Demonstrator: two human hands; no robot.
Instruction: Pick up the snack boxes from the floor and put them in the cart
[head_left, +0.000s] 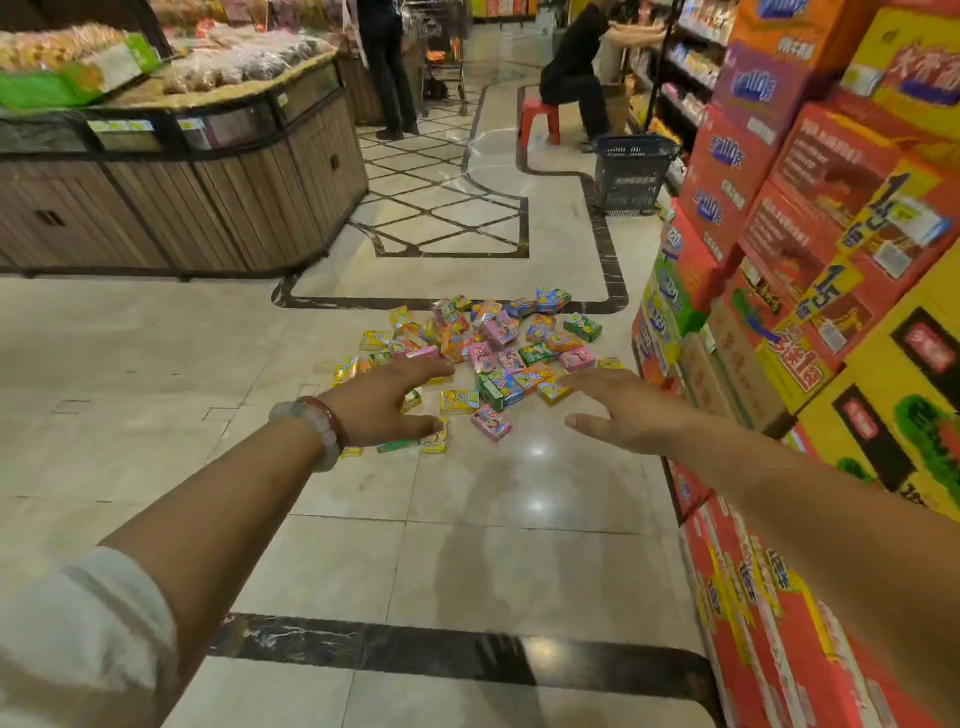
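Note:
Several small snack boxes (488, 348) in pink, yellow, green, blue and orange lie scattered in a pile on the shiny tiled floor ahead of me. My left hand (384, 402), with bead bracelets at the wrist, stretches out above the near left edge of the pile, fingers straight and holding nothing. To the right, my right hand (628, 410) reaches out over the near right edge, fingers spread and empty. No cart for the boxes shows close to me.
Stacked red, yellow and orange cartons (810, 291) wall the right side. A wooden display counter (182, 192) stands at the left. A dark shopping basket (631, 174), a seated person on a red stool (540, 117), a standing person and a distant trolley (447, 62) are further back.

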